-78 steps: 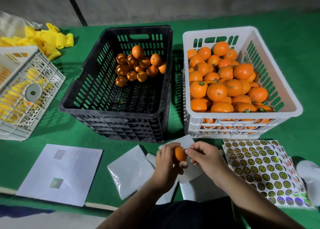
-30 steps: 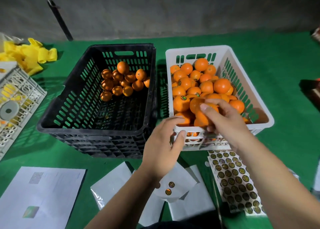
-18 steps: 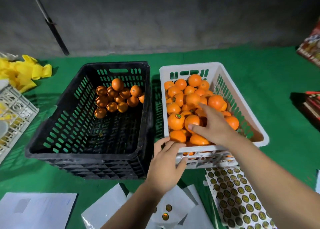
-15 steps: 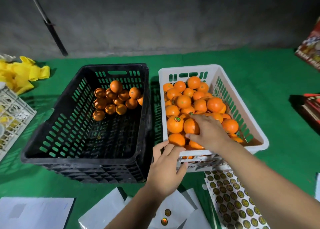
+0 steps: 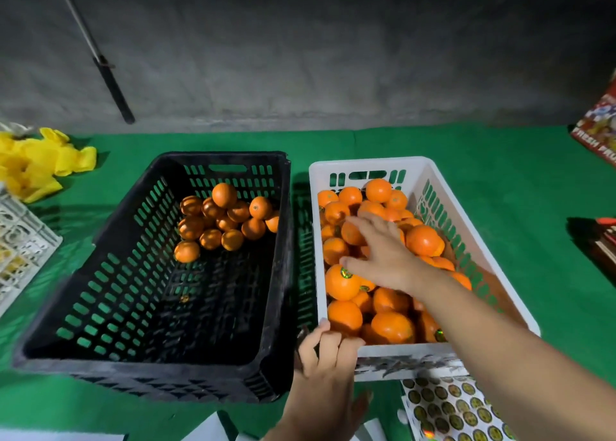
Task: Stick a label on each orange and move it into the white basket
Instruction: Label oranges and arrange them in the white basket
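The white basket point(image 5: 500, 294) stands right of centre, heaped with labelled oranges point(image 5: 343, 282). My right hand point(image 5: 383, 250) reaches over the heap with fingers spread flat, holding nothing and touching the top fruit. My left hand point(image 5: 328, 370) rests on the basket's near left corner, fingers curved over the rim. The black crate point(image 5: 100, 264) to the left holds several unlabelled oranges point(image 5: 223, 222) at its far end. A sheet of round labels point(image 5: 453, 410) lies at the bottom right.
Yellow foam nets point(image 5: 36, 167) and a white crate point(image 5: 20, 247) sit at the far left. White backing sheets point(image 5: 206, 430) lie at the near edge. A printed box point(image 5: 600, 127) and a dark object point(image 5: 603, 240) are at the right edge. A grey wall stands behind.
My right hand put the labelled orange into the white basket, let go and moved farther over the heap with fingers spread. My left hand moved up onto the basket's near corner.
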